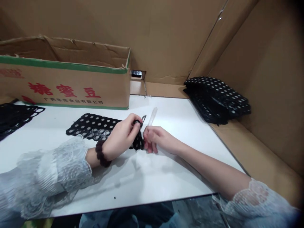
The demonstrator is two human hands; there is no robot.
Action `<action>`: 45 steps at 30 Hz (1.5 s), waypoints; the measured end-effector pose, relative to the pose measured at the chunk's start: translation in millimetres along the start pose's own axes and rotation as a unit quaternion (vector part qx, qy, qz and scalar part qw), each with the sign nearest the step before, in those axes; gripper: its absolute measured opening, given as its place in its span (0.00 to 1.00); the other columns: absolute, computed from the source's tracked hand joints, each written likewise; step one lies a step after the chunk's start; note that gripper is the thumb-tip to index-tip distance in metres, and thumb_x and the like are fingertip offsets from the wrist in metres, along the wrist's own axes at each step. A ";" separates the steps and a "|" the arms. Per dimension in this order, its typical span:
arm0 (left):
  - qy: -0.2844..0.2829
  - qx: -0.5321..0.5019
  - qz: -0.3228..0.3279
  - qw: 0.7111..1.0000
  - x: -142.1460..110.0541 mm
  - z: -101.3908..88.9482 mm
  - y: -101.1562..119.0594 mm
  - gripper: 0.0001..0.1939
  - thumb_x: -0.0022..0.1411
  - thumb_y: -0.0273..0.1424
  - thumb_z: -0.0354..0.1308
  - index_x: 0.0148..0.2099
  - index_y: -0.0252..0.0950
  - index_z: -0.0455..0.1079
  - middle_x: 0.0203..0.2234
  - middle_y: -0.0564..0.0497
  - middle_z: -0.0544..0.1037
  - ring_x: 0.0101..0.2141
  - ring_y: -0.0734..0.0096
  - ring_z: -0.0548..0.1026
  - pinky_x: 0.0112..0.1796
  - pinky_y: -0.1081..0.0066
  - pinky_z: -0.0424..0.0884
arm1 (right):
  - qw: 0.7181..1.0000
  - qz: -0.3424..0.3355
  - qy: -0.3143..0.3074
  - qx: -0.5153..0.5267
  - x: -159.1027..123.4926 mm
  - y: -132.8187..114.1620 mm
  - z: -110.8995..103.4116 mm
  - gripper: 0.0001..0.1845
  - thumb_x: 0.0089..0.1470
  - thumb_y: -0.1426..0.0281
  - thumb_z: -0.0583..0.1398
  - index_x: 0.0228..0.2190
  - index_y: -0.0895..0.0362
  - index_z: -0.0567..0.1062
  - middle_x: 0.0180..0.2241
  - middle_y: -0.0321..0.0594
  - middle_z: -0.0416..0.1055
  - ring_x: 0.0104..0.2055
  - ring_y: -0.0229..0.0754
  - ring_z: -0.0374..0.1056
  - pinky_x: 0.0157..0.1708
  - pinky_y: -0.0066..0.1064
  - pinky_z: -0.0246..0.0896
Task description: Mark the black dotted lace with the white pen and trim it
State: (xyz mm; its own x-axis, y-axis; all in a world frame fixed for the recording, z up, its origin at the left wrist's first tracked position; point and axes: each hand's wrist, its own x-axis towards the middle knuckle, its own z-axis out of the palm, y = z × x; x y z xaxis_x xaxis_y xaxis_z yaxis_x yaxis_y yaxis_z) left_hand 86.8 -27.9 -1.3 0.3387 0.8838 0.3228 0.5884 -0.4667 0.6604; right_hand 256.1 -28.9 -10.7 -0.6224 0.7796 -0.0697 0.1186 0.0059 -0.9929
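A black perforated strip [89, 125] with rows of pale round discs lies on the white table, its right end bunched up. My left hand [123, 136] is closed on that end, pinching the black material between thumb and fingers. A thin dark loop stands up beside the left fingertips. My right hand [156, 137] is right next to it, slightly blurred, with its fingers curled. A translucent whitish stick [153, 116] points up and away from the right fist, which appears to grip its lower part. The fingers hide that lower end.
A cardboard box [83, 85] with green edging and red characters stands at the back left. More black openwork material [16, 117] lies at the left. Folded black dotted sheets [217, 98] are piled at the back right. Cardboard walls [163, 41] enclose the white table [147, 180].
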 end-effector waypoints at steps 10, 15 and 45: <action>0.078 -0.023 -0.110 0.991 21.5 -12.1 -29.4 0.09 0.59 0.32 0.42 0.38 0.35 0.60 0.26 0.52 0.67 0.27 0.71 0.66 0.28 0.72 0.62 | 0.999 0.011 -0.007 -0.051 -4.0 -1.5 -2.8 0.10 0.53 0.67 0.52 0.27 0.61 0.66 0.21 0.35 0.65 0.20 0.30 0.63 0.19 0.22 0.59; 0.051 0.031 -0.037 0.998 12.6 -12.5 -12.4 0.09 0.60 0.30 0.41 0.38 0.37 0.62 0.24 0.54 0.68 0.24 0.73 0.66 0.27 0.73 0.60 | 0.999 0.008 -0.016 -0.039 1.0 4.2 -7.1 0.14 0.54 0.64 0.52 0.23 0.60 0.64 0.16 0.33 0.65 0.16 0.29 0.60 0.17 0.21 0.54; 0.009 0.020 -0.020 1.000 4.0 -13.9 -2.3 0.10 0.61 0.30 0.40 0.38 0.37 0.62 0.23 0.54 0.66 0.24 0.73 0.65 0.28 0.73 0.60 | 0.995 -0.006 0.103 0.007 2.8 3.6 -6.7 0.16 0.54 0.60 0.50 0.22 0.58 0.60 0.12 0.29 0.60 0.11 0.28 0.56 0.11 0.19 0.50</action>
State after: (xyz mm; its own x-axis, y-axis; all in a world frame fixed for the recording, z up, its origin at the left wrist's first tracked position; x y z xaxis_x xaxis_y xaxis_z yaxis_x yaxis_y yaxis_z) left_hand 76.6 -22.8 8.0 0.3015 0.9023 0.3083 0.6304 -0.4312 0.6455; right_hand 259.9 -22.6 -13.8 -0.4526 0.8909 -0.0382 0.1006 0.0084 -0.9949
